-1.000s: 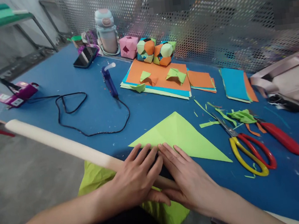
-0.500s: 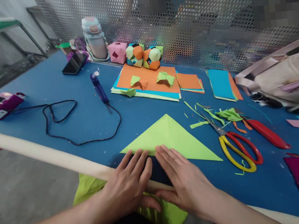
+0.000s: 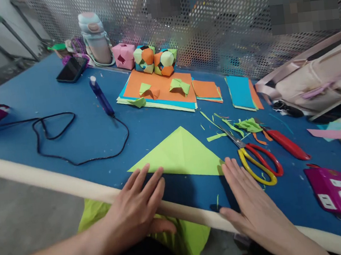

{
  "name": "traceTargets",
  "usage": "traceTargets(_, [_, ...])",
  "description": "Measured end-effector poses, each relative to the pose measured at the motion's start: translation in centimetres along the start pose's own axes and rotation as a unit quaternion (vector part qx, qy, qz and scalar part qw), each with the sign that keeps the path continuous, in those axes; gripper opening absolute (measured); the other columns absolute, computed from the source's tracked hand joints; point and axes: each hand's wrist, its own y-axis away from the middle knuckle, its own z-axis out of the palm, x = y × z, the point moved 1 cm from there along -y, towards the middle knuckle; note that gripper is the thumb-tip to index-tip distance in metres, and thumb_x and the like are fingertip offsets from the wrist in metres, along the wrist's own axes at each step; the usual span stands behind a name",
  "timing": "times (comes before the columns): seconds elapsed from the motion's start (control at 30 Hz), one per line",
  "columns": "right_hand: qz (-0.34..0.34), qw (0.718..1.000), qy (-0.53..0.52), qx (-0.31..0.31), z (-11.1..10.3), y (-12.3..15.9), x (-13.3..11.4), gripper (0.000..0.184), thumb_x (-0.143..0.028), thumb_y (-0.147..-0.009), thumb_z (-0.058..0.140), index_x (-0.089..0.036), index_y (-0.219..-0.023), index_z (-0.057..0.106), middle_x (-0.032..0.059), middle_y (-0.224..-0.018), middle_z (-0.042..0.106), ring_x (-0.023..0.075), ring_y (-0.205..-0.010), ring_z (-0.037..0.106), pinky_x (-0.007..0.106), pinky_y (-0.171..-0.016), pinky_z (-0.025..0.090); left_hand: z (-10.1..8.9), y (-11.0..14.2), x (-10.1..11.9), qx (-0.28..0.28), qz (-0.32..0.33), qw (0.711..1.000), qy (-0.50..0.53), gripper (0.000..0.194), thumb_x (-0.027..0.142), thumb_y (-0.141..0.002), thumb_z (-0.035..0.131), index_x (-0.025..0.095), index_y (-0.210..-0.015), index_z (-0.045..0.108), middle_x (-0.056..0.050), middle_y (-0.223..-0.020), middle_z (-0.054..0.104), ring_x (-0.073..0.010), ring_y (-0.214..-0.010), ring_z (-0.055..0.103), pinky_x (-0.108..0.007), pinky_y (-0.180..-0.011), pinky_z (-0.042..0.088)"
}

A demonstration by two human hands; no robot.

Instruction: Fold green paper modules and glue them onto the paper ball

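Note:
A light green paper folded into a triangle (image 3: 181, 152) lies flat on the blue table (image 3: 63, 94) near its front edge. My left hand (image 3: 136, 208) rests flat, fingers stretched out, with its fingertips at the triangle's left corner. My right hand (image 3: 251, 200) lies flat too, fingers together, its fingertips at the triangle's right corner. Neither hand holds anything.
Yellow and red scissors (image 3: 254, 157) and green paper scraps (image 3: 248, 125) lie just right of the triangle, with a red cutter (image 3: 286, 144). Behind are stacks of coloured paper (image 3: 160, 90), folded paper balls (image 3: 154, 60), a glue gun (image 3: 102, 97) with its black cord (image 3: 52, 132), a phone (image 3: 70, 70), a bottle (image 3: 95, 38). A pink bag (image 3: 318, 79) sits right.
My right hand has slid right along the triangle's lower edge, from its middle to its right corner. My left hand stays near the left corner. The view has shifted.

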Motion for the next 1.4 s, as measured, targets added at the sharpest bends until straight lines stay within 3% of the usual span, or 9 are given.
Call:
traceTargets(0.13, [-0.094, 0.995, -0.023, 0.012, -0.2, -2.9, -3.7, 0.090, -0.063, -0.084, 0.038, -0.004, -0.146, 0.008, 0.0222, -0.147, 0.027, 0.0322, -0.139, 0.016, 0.054, -0.105, 0.032, -0.1, -1.5, 1.2, -0.005, 0.023, 0.999, 0.022, 0.070, 0.068, -0.079, 0.035, 0.013, -0.116, 0.057, -0.015, -0.131, 0.054, -0.0375, -0.125, 0.043, -0.058, -0.101, 0.033])
traceTargets(0.33, [-0.132, 0.988, -0.075, -0.030, 1.7, -5.5, -6.3, 0.090, -0.060, -0.080, 0.050, 0.003, -0.140, 0.026, 0.0246, -0.145, 0.030, 0.0308, -0.138, 0.018, 0.049, -0.107, 0.033, 0.9, -2.7, 2.0, 0.001, 0.050, 0.998, 0.049, 0.091, 0.075, -0.072, 0.035, 0.000, -0.121, 0.049, -0.027, -0.126, 0.053, -0.0354, -0.122, 0.048, -0.047, -0.101, 0.038])
traceTargets(0.43, [-0.128, 0.987, -0.082, -0.043, 1.9, -5.4, -5.8, 0.088, -0.058, -0.081, 0.050, 0.000, -0.141, 0.025, 0.0234, -0.146, 0.029, 0.0306, -0.138, 0.019, 0.050, -0.107, 0.035, 0.9, -2.5, 1.4, 0.001, 0.040, 0.998, 0.037, 0.094, 0.077, -0.067, 0.038, -0.002, -0.116, 0.051, -0.032, -0.121, 0.054, -0.0385, -0.118, 0.050, -0.048, -0.096, 0.042])
traceTargets(0.6, [-0.100, 0.993, -0.058, -0.034, 1.4, -3.5, -3.8, 0.087, -0.055, -0.085, 0.046, -0.007, -0.147, 0.009, 0.0199, -0.148, 0.027, 0.0308, -0.137, 0.022, 0.049, -0.103, 0.039, 1.0, -0.1, -0.5, -0.011, -0.049, 0.998, -0.031, 0.092, 0.076, -0.066, 0.043, -0.002, -0.114, 0.054, -0.036, -0.122, 0.051, -0.0433, -0.119, 0.047, -0.053, -0.093, 0.043])
traceTargets(0.83, [0.033, 0.999, 0.039, -0.007, 1.5, 1.0, -0.5, 0.081, -0.051, -0.089, 0.038, -0.010, -0.147, 0.000, 0.0196, -0.147, 0.028, 0.0339, -0.133, 0.032, 0.051, -0.094, 0.046, 1.3, 2.5, -1.4, 0.017, -0.082, 0.996, -0.036, 0.084, 0.074, -0.071, 0.040, 0.005, -0.115, 0.058, -0.029, -0.132, 0.047, -0.0393, -0.128, 0.038, -0.057, -0.105, 0.029])
traceTargets(1.0, [0.054, 0.997, 0.047, 0.019, 0.7, 2.0, 1.3, 0.069, -0.044, -0.091, 0.038, -0.016, -0.148, 0.010, 0.0158, -0.139, 0.044, 0.0302, -0.122, 0.048, 0.045, -0.086, 0.053, 0.8, 3.6, -3.5, 0.042, -0.050, 0.997, -0.031, 0.075, 0.066, -0.075, 0.049, 0.011, -0.125, 0.053, -0.020, -0.131, 0.052, -0.0371, -0.128, 0.040, -0.058, -0.106, 0.026])
traceTargets(1.17, [0.036, 0.994, -0.035, 0.099, -1.0, -2.8, 1.5, 0.050, -0.030, -0.091, 0.045, -0.018, -0.138, 0.037, 0.0116, -0.135, 0.050, 0.0253, -0.122, 0.050, 0.042, -0.097, 0.047, -0.2, 1.4, -5.5, 0.048, -0.073, 0.995, -0.037, 0.057, 0.051, -0.081, 0.054, 0.012, -0.122, 0.053, -0.018, -0.130, 0.054, -0.0340, -0.121, 0.048, -0.051, -0.100, 0.037])
traceTargets(1.3, [0.074, 0.981, -0.178, 0.019, -0.3, -9.1, 1.7, 0.044, -0.037, -0.086, 0.049, -0.021, -0.127, 0.052, 0.0095, -0.132, 0.054, 0.0260, -0.119, 0.052, 0.043, -0.098, 0.044, -0.7, -2.5, -5.0, -0.056, -0.042, 0.998, 0.001, 0.057, 0.037, -0.073, 0.068, 0.014, -0.123, 0.051, -0.019, -0.132, 0.051, -0.0325, -0.115, 0.053, -0.045, -0.093, 0.044])
traceTargets(1.4, [0.132, 0.945, -0.301, 0.009, 0.8, -13.2, 2.3, 0.043, -0.034, -0.078, 0.056, -0.023, -0.119, 0.059, 0.0093, -0.125, 0.059, 0.0273, -0.111, 0.055, 0.046, -0.095, 0.043, -0.9, -4.7, -4.8, -0.122, 0.005, 0.992, 0.033, 0.059, 0.030, -0.073, 0.068, 0.014, -0.126, 0.047, -0.021, -0.133, 0.049, -0.0329, -0.104, 0.058, -0.044, -0.084, 0.048])
